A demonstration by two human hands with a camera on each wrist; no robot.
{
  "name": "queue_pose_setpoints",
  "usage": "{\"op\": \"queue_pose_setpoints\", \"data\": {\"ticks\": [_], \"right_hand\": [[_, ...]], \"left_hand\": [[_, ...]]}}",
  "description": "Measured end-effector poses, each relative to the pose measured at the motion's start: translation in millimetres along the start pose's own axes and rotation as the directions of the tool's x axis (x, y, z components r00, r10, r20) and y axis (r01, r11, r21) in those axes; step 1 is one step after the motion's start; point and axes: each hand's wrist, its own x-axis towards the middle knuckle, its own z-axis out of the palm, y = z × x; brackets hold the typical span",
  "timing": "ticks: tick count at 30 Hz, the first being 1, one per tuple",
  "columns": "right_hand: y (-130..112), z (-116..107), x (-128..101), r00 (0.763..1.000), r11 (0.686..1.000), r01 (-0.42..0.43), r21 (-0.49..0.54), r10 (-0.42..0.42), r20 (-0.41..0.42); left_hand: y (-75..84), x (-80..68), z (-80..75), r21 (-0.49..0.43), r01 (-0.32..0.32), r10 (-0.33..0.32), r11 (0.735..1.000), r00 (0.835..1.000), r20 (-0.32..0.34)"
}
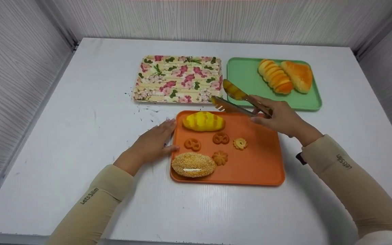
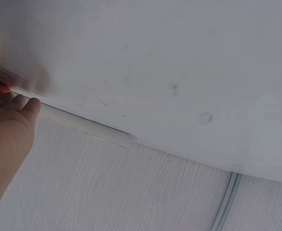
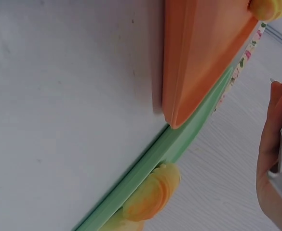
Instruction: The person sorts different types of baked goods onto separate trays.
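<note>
My right hand (image 1: 277,114) grips a pair of metal tongs (image 1: 238,106) with amber-coloured tips, held over the far edge of the orange tray (image 1: 257,163). The tongs' two arms stand apart with nothing between them. My left hand (image 1: 153,141) touches the tray's left edge, fingers stretched out. On that tray a yellow striped bread roll (image 1: 203,121) lies at the far left and a seed-coated bun (image 1: 193,165) at the near left. Between them are two pretzel-shaped cookies (image 1: 221,138), a round pale cookie (image 1: 240,143) and a flower-shaped brown cookie (image 1: 220,158).
Behind the orange tray, a flower-patterned tray (image 1: 179,80) stands at the left. Beside it, a green tray (image 1: 245,73) carries a ridged bread roll (image 1: 275,76) and a triangular bread piece (image 1: 298,76). White wood-grain panels (image 1: 202,22) enclose the white table (image 1: 90,112).
</note>
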Motion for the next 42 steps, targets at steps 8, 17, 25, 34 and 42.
{"op": "queue_pose_setpoints", "data": {"ticks": [8,17,25,34,42], "right_hand": [[-4.4,9.8,2.6,0.990,0.998,0.058,-0.007,-0.056,0.130],[-7.7,18.0,3.9,0.978,0.999,0.043,-0.009,-0.040,0.203],[-6.2,25.1,5.3,0.969,0.997,0.074,-0.018,-0.068,0.236],[-3.5,27.8,5.6,0.972,0.985,0.161,-0.064,-0.147,0.184],[-3.4,26.7,5.9,0.971,0.976,0.190,-0.103,-0.171,0.168]], "left_hand": [[-0.3,0.3,-0.3,0.008,-0.028,0.028,1.000,0.999,-0.018],[-0.4,0.7,-0.7,0.009,-0.036,0.036,0.999,0.999,-0.021],[-0.8,0.5,-0.7,-0.005,-0.042,0.041,0.999,0.999,-0.025],[0.6,-0.2,-0.5,-0.003,-0.031,0.031,1.000,0.999,-0.022],[0.4,-0.1,0.4,0.015,-0.023,0.023,1.000,1.000,-0.014]]}}
